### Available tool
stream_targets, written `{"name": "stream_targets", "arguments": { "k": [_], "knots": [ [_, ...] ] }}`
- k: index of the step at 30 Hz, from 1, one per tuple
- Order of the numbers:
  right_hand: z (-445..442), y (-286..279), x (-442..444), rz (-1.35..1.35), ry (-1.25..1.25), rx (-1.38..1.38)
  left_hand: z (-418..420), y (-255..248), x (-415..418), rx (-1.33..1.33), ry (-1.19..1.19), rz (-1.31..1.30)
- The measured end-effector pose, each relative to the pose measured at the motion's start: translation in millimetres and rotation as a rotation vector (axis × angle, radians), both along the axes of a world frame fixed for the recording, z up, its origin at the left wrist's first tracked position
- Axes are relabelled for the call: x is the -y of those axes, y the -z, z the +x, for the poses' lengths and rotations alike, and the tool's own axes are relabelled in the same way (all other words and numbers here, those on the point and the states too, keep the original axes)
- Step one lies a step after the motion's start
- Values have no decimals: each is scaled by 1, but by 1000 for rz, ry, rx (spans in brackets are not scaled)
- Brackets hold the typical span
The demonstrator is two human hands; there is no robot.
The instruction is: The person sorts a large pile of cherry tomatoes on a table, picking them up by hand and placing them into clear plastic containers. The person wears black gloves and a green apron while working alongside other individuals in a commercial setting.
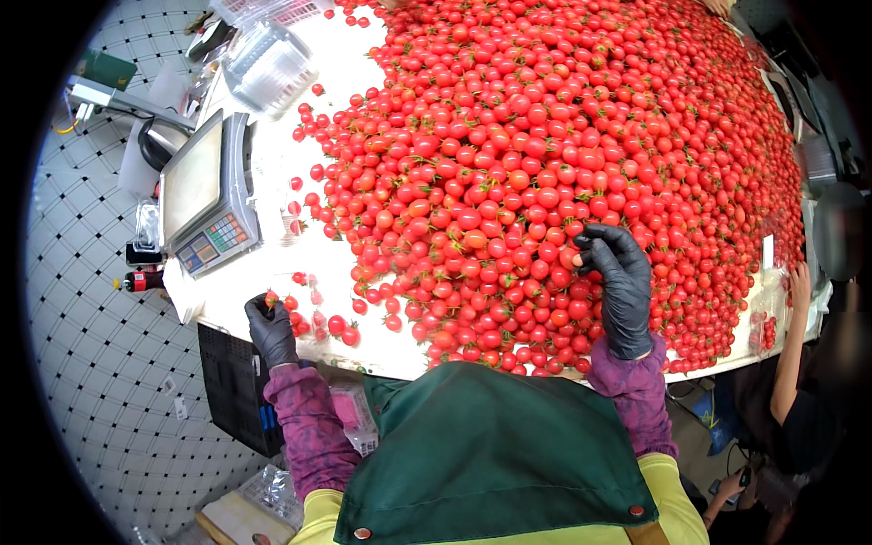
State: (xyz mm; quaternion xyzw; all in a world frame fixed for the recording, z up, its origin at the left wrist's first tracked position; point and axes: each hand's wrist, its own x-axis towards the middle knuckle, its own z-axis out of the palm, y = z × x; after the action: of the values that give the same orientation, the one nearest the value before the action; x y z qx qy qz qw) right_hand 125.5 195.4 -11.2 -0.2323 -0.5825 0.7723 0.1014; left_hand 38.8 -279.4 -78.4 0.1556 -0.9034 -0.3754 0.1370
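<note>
A large heap of cherry tomatoes (477, 197), many with green stems, covers most of the white table (272, 276). At the table's near left, my left hand (272, 334) in a black glove pinches a single cherry tomato (271, 298) between its fingertips. Beside it lies a small group of loose tomatoes (336, 325), some apparently seen through clear plastic. My right hand (621, 293), also black-gloved, is over the near right of the heap with its fingers curled. A bare fingertip seems to show at the glove's end; whether it grips a tomato is unclear.
A digital scale (208, 197) stands on the left, with stacked clear plastic boxes (267, 65) behind it. Below the table edge is a black crate (235, 388). A bottle (143, 281) is left of the table. Another person's arm (793, 327) reaches in at right.
</note>
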Motion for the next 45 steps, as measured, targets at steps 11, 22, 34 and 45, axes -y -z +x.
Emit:
{"name": "stream_targets", "arguments": {
  "k": [11, 22, 34, 45],
  "knots": [
    [9, 4, 34, -387, -344, 67, 27, -84, -283, -99, 1173, 50],
    [54, 16, -51, -94, 386, 24, -24, -70, -437, -623, 1622, -596],
    [26, 26, -80, 808, 357, 27, -88, -65, -400, -411, 1530, -436],
    [-23, 6, -89, 1283, 46, 208, -71, -65, -408, -385, 1486, -336]
  ]
}}
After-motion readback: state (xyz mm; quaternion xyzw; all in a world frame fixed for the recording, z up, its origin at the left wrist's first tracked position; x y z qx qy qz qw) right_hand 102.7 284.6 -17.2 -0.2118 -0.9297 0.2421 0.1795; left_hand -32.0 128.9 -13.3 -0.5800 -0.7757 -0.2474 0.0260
